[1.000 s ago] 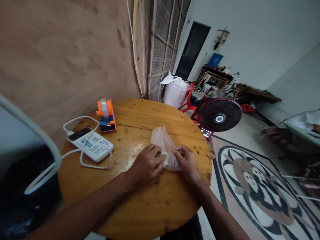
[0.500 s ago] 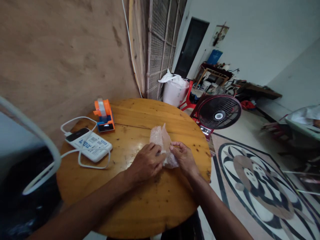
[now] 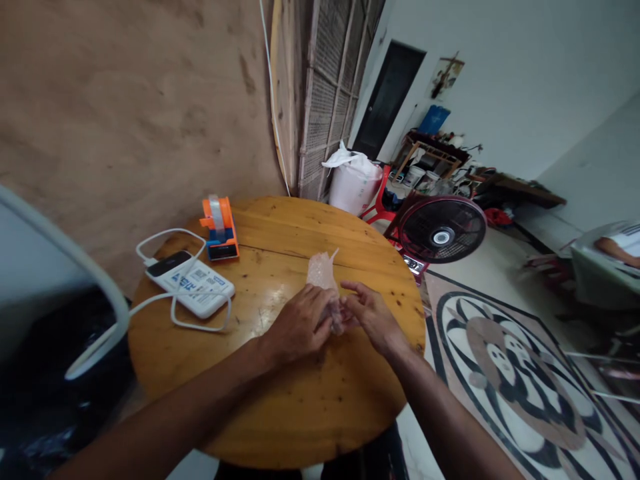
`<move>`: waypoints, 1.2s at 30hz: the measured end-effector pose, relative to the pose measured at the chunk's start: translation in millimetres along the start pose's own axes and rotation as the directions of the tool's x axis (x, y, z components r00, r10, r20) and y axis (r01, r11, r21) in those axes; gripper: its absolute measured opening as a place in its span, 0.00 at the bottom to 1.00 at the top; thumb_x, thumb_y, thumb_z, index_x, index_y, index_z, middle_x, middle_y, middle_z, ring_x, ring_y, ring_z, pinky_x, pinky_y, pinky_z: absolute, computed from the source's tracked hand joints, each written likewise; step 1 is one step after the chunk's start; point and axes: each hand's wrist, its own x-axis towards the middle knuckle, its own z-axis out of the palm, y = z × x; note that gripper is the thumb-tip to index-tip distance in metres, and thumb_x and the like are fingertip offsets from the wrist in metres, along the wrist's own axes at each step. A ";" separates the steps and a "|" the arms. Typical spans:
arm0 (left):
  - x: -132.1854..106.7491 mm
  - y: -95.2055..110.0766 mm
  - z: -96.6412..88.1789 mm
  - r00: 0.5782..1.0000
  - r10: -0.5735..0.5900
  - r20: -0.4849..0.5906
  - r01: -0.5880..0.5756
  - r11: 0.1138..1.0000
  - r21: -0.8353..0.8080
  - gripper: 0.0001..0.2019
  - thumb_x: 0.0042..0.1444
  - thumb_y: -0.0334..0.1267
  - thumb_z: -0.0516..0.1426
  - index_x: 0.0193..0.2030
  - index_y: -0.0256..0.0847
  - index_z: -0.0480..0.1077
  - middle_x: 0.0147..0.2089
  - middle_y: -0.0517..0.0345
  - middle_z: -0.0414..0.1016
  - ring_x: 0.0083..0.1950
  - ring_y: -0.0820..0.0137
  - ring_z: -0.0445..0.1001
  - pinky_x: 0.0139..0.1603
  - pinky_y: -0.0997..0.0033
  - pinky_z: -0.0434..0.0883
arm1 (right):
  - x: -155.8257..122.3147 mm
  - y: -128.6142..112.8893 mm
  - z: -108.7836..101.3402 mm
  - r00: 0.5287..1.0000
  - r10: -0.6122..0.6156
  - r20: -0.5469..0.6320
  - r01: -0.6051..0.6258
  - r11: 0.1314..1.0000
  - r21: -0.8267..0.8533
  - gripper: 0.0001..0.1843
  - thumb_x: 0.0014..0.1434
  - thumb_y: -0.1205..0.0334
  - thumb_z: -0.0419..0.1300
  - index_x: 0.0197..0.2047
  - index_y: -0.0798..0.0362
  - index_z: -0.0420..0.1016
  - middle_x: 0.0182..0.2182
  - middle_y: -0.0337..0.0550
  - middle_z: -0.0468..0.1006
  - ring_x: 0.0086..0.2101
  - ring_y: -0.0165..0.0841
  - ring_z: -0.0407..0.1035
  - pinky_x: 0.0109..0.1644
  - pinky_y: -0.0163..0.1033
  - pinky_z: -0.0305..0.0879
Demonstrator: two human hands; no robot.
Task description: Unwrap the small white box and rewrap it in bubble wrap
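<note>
Head view: left hand [image 3: 299, 323] clamped on bubble wrap [image 3: 321, 270], right hand [image 3: 374, 318] loosely spread at its edge.

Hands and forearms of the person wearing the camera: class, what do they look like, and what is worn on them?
The left hand and right hand are bare, with no gloves. The left forearm and right forearm show no sleeve, watch or bracelet. No ring can be made out, though parts of both hands are hidden.
</note>
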 end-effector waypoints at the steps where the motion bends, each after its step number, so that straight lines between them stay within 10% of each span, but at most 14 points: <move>1: -0.8 0.0 -0.9 1.000 -0.011 -0.003 0.011 1.000 -0.023 0.20 0.50 0.27 0.53 0.52 0.38 0.61 0.44 0.52 0.69 0.45 0.63 0.67 0.48 0.62 0.67 | -2.5 -2.7 0.8 1.000 0.002 0.007 -0.002 1.000 -0.002 0.24 0.50 0.59 0.62 0.50 0.54 0.64 0.26 0.37 0.76 0.23 0.30 0.71 0.26 0.36 0.72; 6: -4.4 -0.2 -6.4 0.997 -0.068 -0.023 0.064 0.990 -0.128 0.30 0.44 0.24 0.52 0.57 0.40 0.57 0.46 0.53 0.68 0.46 0.65 0.67 0.48 0.64 0.68 | -11.9 -11.4 4.9 0.997 -0.008 0.080 0.014 0.998 -0.069 0.27 0.52 0.63 0.58 0.56 0.54 0.60 0.35 0.43 0.76 0.28 0.29 0.71 0.30 0.38 0.74; 23: -5.2 -0.1 -2.9 0.996 0.053 -0.066 -0.051 0.998 0.034 0.11 0.57 0.43 0.56 0.42 0.38 0.71 0.41 0.50 0.67 0.41 0.65 0.69 0.41 0.65 0.71 | 7.1 -35.8 0.3 0.956 0.093 0.279 0.033 0.909 -0.414 0.35 0.56 0.70 0.48 0.67 0.51 0.49 0.42 0.47 0.74 0.29 0.31 0.73 0.30 0.37 0.71; 36: -3.1 -2.6 1.6 0.993 -0.003 -0.116 0.014 0.995 0.098 0.02 0.52 0.31 0.56 0.30 0.37 0.70 0.46 0.46 0.67 0.49 0.60 0.66 0.49 0.58 0.68 | 17.5 -3.7 -26.7 0.974 -0.119 0.191 0.146 0.980 -0.138 0.20 0.53 0.61 0.59 0.49 0.52 0.66 0.37 0.42 0.76 0.30 0.29 0.70 0.37 0.38 0.65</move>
